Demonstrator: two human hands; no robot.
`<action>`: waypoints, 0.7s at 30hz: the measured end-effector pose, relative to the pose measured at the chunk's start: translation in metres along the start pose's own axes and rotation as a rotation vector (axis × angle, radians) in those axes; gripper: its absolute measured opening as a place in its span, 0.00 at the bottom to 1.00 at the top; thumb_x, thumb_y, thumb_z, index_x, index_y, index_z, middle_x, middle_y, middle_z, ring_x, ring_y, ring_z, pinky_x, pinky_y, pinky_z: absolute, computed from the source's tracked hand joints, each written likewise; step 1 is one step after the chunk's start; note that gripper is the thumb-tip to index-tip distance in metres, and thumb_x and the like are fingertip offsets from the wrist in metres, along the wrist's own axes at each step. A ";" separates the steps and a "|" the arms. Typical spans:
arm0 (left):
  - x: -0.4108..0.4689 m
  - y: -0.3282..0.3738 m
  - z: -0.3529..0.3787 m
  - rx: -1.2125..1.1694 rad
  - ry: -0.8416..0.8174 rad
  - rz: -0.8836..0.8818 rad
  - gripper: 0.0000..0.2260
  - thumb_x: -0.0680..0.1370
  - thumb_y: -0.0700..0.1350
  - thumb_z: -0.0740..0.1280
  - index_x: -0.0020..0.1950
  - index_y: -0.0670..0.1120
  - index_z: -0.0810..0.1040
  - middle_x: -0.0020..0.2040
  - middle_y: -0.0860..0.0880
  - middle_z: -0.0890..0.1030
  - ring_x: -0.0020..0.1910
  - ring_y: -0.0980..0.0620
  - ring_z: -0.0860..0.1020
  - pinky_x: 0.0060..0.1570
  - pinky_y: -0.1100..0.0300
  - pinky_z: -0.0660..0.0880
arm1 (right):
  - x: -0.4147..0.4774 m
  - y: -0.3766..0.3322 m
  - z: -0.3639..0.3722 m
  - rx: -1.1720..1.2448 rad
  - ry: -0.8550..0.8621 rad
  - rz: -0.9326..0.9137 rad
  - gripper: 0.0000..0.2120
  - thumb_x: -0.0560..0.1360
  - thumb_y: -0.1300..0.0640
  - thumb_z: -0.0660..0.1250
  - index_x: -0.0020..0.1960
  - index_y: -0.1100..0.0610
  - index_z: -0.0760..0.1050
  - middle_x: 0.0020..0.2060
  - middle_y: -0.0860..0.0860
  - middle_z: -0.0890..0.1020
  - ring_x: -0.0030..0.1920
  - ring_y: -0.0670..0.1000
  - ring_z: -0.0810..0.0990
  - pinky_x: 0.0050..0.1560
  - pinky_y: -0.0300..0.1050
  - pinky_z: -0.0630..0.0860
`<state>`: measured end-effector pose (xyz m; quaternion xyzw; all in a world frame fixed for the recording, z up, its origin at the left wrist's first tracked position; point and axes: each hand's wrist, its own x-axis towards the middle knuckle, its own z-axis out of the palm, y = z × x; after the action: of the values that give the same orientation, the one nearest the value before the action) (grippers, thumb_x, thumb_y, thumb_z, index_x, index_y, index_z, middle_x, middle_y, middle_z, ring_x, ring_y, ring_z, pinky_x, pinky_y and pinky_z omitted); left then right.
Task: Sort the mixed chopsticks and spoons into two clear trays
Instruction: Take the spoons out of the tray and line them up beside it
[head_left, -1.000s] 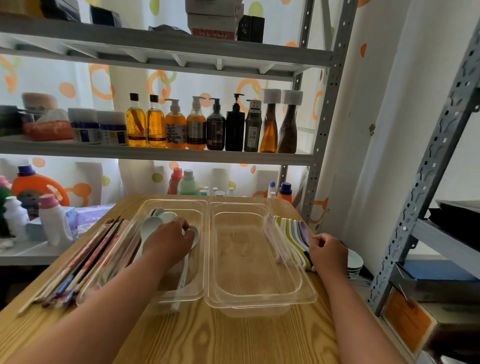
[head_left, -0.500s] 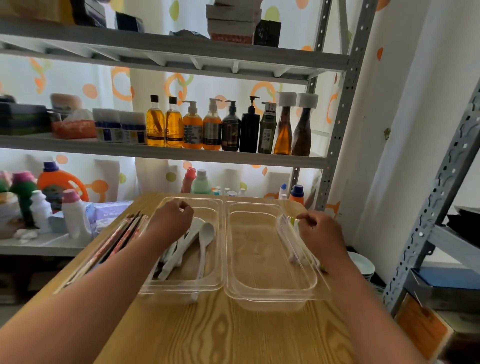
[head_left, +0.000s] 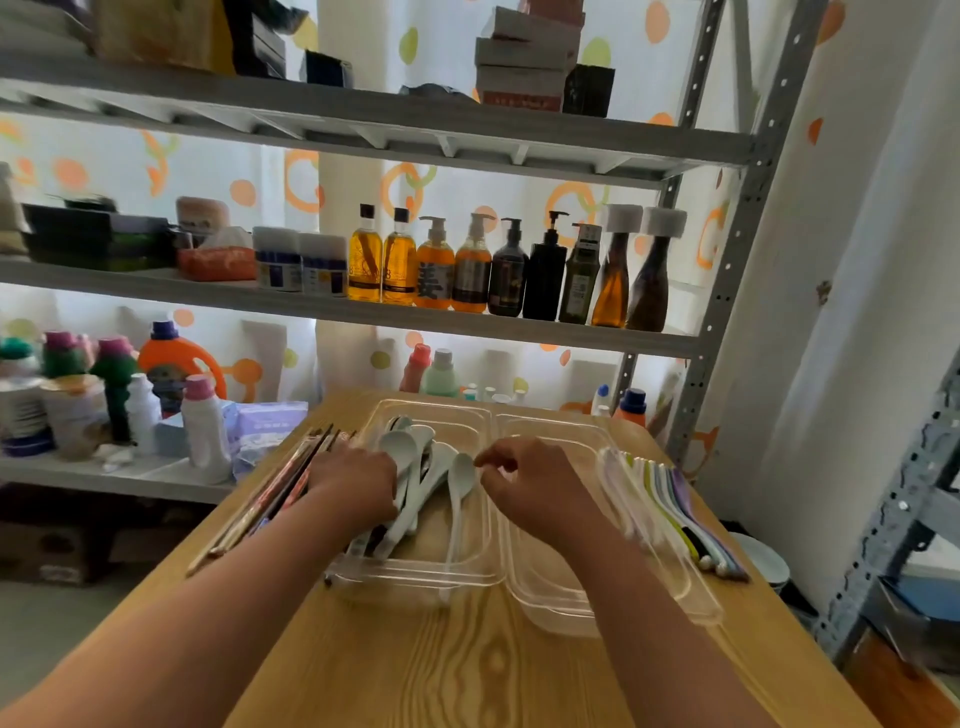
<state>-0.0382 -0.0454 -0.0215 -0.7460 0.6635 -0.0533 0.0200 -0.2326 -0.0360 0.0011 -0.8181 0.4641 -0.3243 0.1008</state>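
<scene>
Two clear trays stand side by side on the wooden table. The left tray (head_left: 470, 415) holds several white spoons (head_left: 400, 447). The right tray (head_left: 691, 597) looks bare inside. My left hand (head_left: 353, 483) lies knuckles up in the left tray, its fingers curled down over the spoon handles. My right hand (head_left: 524, 486) hovers over the seam between the trays, fingers curled, thumb and forefinger close together beside the bowl of one white spoon (head_left: 461, 470). Whether it touches that spoon is unclear. A bundle of chopsticks (head_left: 270, 499) lies left of the trays. Coloured utensils (head_left: 670, 493) lie along the right tray's outer side.
A metal shelf unit stands right behind the table, with a row of bottles (head_left: 498, 270) on its middle shelf and detergent bottles (head_left: 171, 364) lower left. A second rack (head_left: 909, 509) flanks the right side. A white bowl (head_left: 763, 558) sits below the table's right edge.
My right hand has left the coloured utensils at the right and crossed over the right tray toward the left tray. My left hand stays on the white spoons. The camera has tilted up.
</scene>
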 end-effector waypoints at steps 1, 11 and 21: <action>-0.001 0.000 0.000 0.000 -0.035 0.007 0.22 0.72 0.61 0.70 0.61 0.53 0.76 0.60 0.49 0.77 0.61 0.47 0.71 0.60 0.52 0.71 | 0.001 -0.004 0.005 -0.001 -0.017 -0.013 0.12 0.75 0.57 0.63 0.56 0.55 0.80 0.51 0.51 0.83 0.50 0.45 0.77 0.48 0.32 0.67; -0.009 0.004 0.009 0.139 0.037 0.059 0.23 0.73 0.62 0.66 0.63 0.51 0.75 0.62 0.47 0.75 0.64 0.45 0.67 0.59 0.50 0.66 | 0.011 -0.028 0.043 -0.160 -0.300 -0.012 0.15 0.76 0.59 0.60 0.59 0.51 0.78 0.59 0.54 0.78 0.61 0.54 0.71 0.62 0.51 0.70; -0.007 -0.019 -0.003 -0.066 0.168 0.122 0.13 0.76 0.54 0.67 0.56 0.48 0.77 0.53 0.50 0.80 0.52 0.50 0.78 0.56 0.55 0.74 | 0.012 -0.028 0.057 -0.112 -0.333 0.069 0.17 0.75 0.64 0.59 0.61 0.55 0.76 0.59 0.53 0.78 0.60 0.51 0.75 0.63 0.49 0.73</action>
<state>-0.0202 -0.0360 -0.0164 -0.6973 0.7085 -0.0926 -0.0573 -0.1735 -0.0383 -0.0243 -0.8486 0.4859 -0.1542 0.1416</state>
